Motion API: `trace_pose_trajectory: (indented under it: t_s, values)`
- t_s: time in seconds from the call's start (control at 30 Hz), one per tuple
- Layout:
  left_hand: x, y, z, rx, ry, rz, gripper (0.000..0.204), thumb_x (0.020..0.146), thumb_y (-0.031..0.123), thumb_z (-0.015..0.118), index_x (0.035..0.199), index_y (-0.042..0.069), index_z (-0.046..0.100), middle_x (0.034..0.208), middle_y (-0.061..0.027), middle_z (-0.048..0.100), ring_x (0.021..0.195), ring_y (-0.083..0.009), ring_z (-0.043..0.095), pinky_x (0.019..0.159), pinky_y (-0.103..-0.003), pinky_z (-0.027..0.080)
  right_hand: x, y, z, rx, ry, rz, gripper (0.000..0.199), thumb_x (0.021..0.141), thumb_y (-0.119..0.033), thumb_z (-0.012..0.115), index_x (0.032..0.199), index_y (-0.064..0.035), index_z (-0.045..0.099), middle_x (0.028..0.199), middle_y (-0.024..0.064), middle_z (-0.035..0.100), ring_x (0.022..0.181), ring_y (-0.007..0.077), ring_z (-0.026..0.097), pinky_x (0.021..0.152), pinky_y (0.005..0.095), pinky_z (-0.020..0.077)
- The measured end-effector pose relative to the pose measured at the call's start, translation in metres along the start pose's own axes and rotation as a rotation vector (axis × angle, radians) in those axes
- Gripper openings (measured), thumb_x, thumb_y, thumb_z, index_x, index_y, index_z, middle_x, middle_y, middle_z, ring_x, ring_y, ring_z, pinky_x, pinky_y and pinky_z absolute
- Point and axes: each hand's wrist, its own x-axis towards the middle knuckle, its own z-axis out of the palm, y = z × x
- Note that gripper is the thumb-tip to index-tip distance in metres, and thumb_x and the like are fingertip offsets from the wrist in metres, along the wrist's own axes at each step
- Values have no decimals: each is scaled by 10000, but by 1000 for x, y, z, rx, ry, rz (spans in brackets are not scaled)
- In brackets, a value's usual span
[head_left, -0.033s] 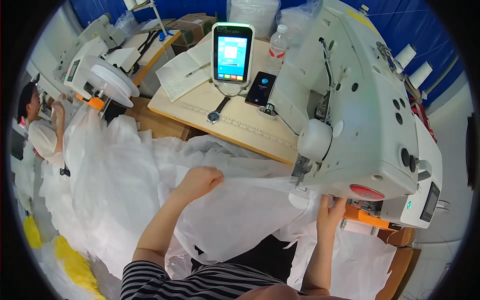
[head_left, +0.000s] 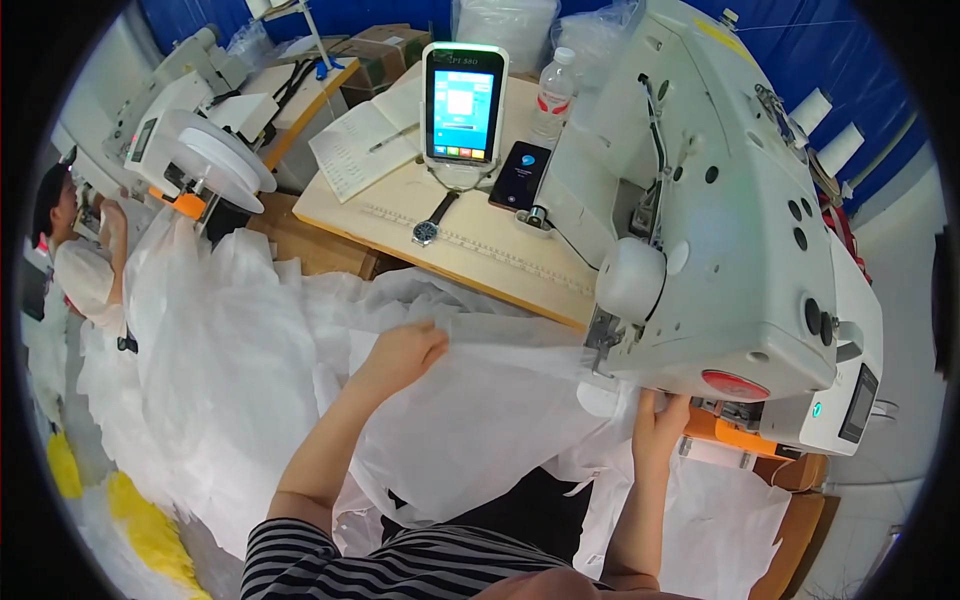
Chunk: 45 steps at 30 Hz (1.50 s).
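Observation:
White, sheer fabric (head_left: 480,410) spreads across my lap and runs up to the needle area of a large white sewing machine (head_left: 735,240). My left hand (head_left: 405,355) is closed on the fabric's upper edge, which stretches taut from my fingers to the machine. Under the machine head is my right hand (head_left: 660,415), its fingertips partly hidden behind the casing. It is close to the fabric there, but whether it grips any cannot be seen.
On the wooden table (head_left: 330,215) stand a lit touchscreen (head_left: 463,110), a bottle (head_left: 555,95), a phone (head_left: 520,175), a watch (head_left: 426,232) and an open notebook (head_left: 350,150). At far left a person (head_left: 85,260) works by another machine (head_left: 165,120). Fabric heaps (head_left: 215,370) lie left.
My left hand has shifted up very slightly, still holding the fabric edge. My right hand stays in about the same place.

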Motion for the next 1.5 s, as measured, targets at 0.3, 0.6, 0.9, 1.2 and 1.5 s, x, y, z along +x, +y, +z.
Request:
trace_pose_trajectory:
  t_s: [0.3,0.6,0.9,1.2,1.5]
  values:
    - [11,-28,-38,-216,257,104,178,743,-72,576,874,26,646,738,-78,489,711,-252,515,633,-344,426,0,-19,-11,-71,-26,-53,286,864,-38,551,1127,36,465,1053,185,573,971,279,563,872,341,414]
    - [0,-26,-31,-549,578,-89,181,804,-44,469,918,30,590,939,-109,501,842,-230,503,815,-283,398,-1,-30,10,-202,-46,-136,256,853,-27,572,1094,2,492,971,179,560,893,318,572,807,375,443]
    - [29,53,-48,-170,457,239,219,760,-54,552,951,11,637,892,-105,567,868,-252,542,788,-318,422,-28,-6,-75,-12,-171,71,176,789,-98,696,909,1,615,768,94,573,651,225,528,698,357,469]
    - [64,110,-3,-45,351,364,226,655,-54,621,855,49,627,851,-87,606,791,-270,589,652,-368,476,-18,30,-104,-906,300,-140,172,836,-151,595,841,21,611,789,147,617,746,335,552,713,425,407]
    - [55,72,18,-163,422,214,172,831,132,562,982,50,547,963,-135,591,879,-341,558,743,-421,464,-22,57,-107,-859,435,45,338,905,-328,568,900,9,595,807,205,595,774,357,578,669,446,458]
